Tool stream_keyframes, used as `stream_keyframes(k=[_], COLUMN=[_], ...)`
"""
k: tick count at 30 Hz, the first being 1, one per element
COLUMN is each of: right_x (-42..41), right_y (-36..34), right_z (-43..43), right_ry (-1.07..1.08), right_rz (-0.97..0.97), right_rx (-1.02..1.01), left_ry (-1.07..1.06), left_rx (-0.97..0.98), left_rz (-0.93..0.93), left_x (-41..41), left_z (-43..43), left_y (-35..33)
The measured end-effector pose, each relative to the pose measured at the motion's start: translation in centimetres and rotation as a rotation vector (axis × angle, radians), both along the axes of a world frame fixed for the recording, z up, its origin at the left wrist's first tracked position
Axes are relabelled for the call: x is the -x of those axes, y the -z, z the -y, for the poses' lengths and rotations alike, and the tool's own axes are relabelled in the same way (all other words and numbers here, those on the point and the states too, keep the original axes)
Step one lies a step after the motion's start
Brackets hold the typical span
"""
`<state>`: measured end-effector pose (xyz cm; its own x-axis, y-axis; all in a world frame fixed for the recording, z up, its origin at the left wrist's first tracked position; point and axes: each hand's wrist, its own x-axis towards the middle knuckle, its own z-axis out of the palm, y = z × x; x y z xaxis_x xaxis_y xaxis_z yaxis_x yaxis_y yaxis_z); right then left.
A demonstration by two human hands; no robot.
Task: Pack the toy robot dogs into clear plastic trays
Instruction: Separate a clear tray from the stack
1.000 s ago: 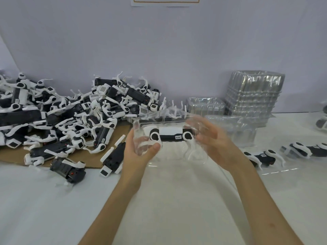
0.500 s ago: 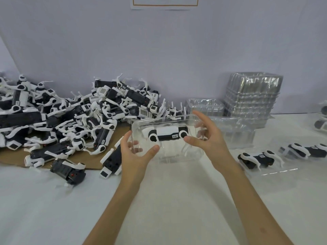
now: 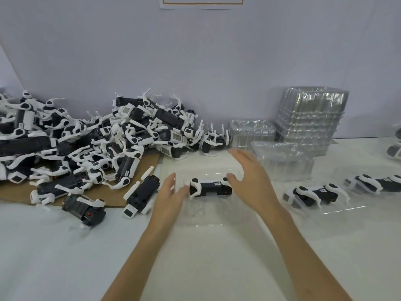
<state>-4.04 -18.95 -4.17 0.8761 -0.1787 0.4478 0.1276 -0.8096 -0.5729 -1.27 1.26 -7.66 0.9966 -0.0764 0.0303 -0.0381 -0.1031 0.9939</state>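
- Where writing shows, we cannot read it: the toy robot dog [image 3: 209, 187] at centre carries a small white label on its black back, with print too small to make out.
- Several dogs in the heap [image 3: 97, 144] at left wear white stickers with barcode lines or dot grids, none legible.
- We note a paper sheet [image 3: 201, 2] on the wall, cut by the top edge. It shows only a thin brown border line.
- The centre dog lies lengthwise, left to right, inside a clear tray [image 3: 208, 224] on the white table [image 3: 65, 257]. The tray shows mostly as glints along its near rim.
- The left hand [image 3: 169, 196] has straight fingers and a raised thumb, fingertips at the dog's left end. We cannot tell whether they touch it.
- The right hand [image 3: 249, 181] is blurred, its fingers spread and relaxed, thumb by the dog's right end, gripping nothing.
- The widest open stretch of table lies between the tray and us, crossed only by the two forearms.
- The left side is hemmed in by the heap on its brown cardboard [image 3: 13, 192]. A loose dog [image 3: 141, 196] lies just beside the left hand.
- To the right, two packed dogs [image 3: 314, 194] sit in their trays in a row, apart from each other.
- Against the wall stands a tall stack of trays [image 3: 310, 120], with a short stack [image 3: 249, 131] beside it and a tilted tray [image 3: 282, 157] in front.
- The dogs have hard black bodies and curved white legs. The trays are thin, glossy and ribbed.
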Motion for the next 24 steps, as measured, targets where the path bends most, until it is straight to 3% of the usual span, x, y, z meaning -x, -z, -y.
stream_keyframes(k=[2,7,12,24], right_x=[0.6,2.0,2.3,3.1], right_y=[-0.2,1.0,0.2,-0.4], right_z=[-2.2,-6.9,-6.6,-3.0], right_ry=[-0.179,-0.466,-0.389,-0.234], right_rz=[0.113,-0.074,-0.109,-0.265], right_rx=[-0.004,0.206,0.258,0.191], left_ry=[-0.018,-0.007,-0.076,0.067], left_rx=[-0.039,-0.123,-0.263,-0.375], left_rz=[0.024,0.125,0.286,0.327], left_x=[0.0,0.6,0.9,1.4], left_z=[-0.1,-0.7,-0.7,0.6], left_y=[0.0,-0.4,-0.4,0.1])
